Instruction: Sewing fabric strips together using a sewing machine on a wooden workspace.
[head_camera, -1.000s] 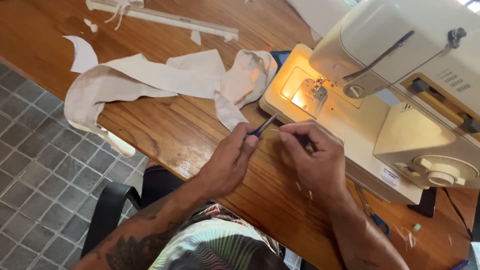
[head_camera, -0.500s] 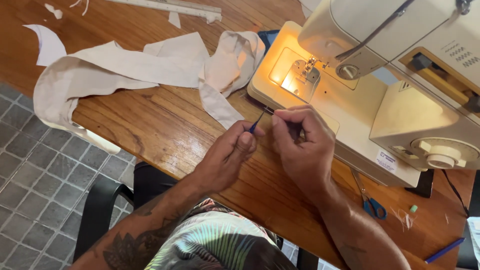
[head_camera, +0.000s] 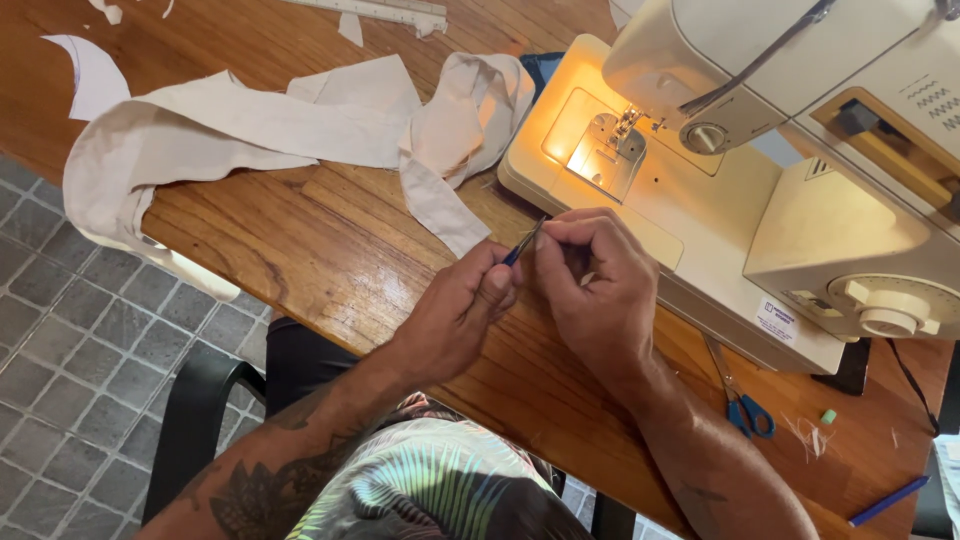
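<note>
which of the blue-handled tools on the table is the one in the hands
The thin blue-handled tool, pinched between the left hand and right hand beside the sewing machine. The blue-handled scissors and blue pen lie untouched, off to the right.

Over the last second, closed together: left hand (head_camera: 462, 318) and right hand (head_camera: 598, 290), now meeting at the small dark blue-handled tool (head_camera: 524, 242), earlier a little apart. Carried from the bare counter (head_camera: 300, 240) up against the sewing machine (head_camera: 720, 190) base edge.
</note>
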